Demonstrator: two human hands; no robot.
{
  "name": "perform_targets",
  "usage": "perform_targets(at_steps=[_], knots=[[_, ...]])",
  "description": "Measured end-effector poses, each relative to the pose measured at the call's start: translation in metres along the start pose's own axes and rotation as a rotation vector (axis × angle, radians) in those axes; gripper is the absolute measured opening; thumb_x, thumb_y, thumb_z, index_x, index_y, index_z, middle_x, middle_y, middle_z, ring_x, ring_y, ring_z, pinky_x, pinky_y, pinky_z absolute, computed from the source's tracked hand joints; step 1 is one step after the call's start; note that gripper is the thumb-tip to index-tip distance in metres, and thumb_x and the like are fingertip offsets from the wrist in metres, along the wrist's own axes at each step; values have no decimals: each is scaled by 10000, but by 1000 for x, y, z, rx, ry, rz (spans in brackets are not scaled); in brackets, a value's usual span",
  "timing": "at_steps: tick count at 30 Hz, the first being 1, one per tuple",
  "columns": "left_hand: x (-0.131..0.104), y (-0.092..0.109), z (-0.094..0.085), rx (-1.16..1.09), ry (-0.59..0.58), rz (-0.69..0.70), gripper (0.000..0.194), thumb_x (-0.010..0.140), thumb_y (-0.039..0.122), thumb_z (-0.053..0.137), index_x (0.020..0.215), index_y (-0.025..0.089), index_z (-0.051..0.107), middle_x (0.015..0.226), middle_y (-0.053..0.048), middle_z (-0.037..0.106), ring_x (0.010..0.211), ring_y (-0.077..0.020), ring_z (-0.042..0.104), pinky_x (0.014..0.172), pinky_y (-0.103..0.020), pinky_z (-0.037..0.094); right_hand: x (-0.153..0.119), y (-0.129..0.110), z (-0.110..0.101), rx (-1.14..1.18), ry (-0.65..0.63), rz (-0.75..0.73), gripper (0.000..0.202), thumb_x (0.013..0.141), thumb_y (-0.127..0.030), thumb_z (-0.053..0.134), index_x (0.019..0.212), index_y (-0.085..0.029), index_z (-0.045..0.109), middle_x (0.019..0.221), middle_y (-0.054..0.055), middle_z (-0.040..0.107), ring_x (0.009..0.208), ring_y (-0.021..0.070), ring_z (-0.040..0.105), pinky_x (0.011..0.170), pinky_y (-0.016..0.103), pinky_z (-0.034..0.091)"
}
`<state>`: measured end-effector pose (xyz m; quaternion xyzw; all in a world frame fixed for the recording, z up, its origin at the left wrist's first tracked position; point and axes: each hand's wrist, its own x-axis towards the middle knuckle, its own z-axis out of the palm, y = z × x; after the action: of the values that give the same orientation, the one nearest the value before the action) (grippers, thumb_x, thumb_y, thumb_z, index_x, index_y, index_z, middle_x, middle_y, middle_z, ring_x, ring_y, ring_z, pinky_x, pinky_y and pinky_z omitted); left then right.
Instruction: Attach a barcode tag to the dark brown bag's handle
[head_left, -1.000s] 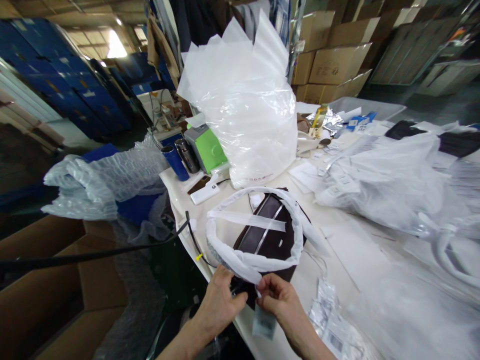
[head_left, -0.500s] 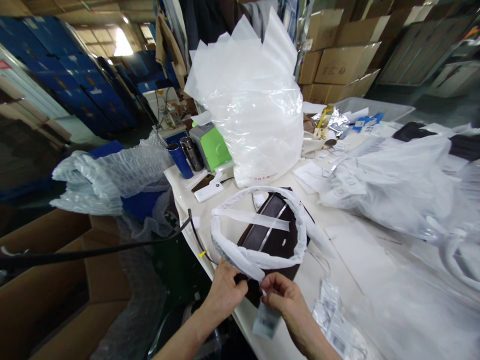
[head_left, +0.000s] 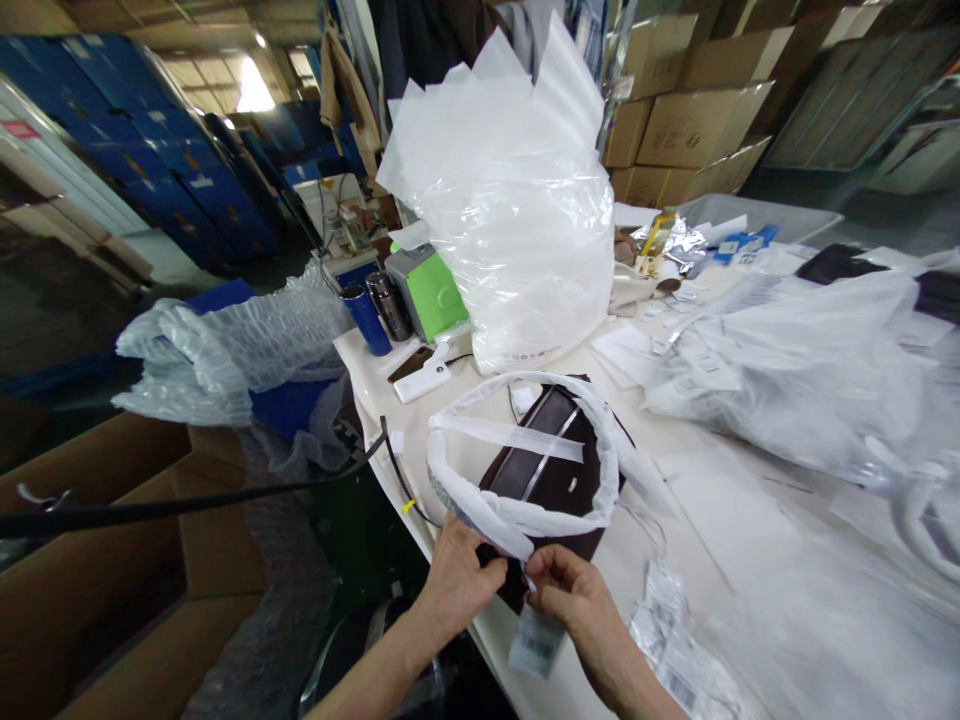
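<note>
Left hand [head_left: 457, 575] & right hand [head_left: 574, 600] pinch near end of brown bag [head_left: 551, 475] w/ white-wrapped handle [head_left: 517, 520] at table [head_left: 720, 520] edge, barcode tag [head_left: 534, 640] under right fingers; exact pinch point hidden.

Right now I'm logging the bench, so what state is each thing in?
Brown bag: zipped shut, lying flat, handles wrapped in white paper.
Tag: hanging off the table edge, pinched by right hand.
Left hand: grip closed at the bag's near end.
Large plastic sack: upright, open on top.
Blue tumbler: upright.
</note>
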<state>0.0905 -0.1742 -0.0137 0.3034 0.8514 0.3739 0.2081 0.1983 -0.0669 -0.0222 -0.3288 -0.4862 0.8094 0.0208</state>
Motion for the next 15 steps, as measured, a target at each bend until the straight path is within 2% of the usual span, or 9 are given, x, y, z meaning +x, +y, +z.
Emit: perform_targets(at_steps=[7, 15], knots=[[1, 4, -2, -39, -19, -22, 189, 564, 85, 530, 646, 197, 657, 907, -36, 676, 1011, -279, 538, 934, -415, 390, 1, 2, 2, 17, 15, 12, 155, 463, -121, 553, 613, -163, 551, 518, -69, 465, 494, 79, 370, 512, 205, 260], [1, 3, -9, -139, -88, -97, 90, 538, 103, 569, 497, 175, 534, 649, -13, 606, 859, -250, 564, 799, -348, 418, 0, 7, -3, 71, 6, -6, 199, 476, -116, 594, 665, -164, 559, 578, -52, 534, 518, 86, 426, 530, 209, 306]])
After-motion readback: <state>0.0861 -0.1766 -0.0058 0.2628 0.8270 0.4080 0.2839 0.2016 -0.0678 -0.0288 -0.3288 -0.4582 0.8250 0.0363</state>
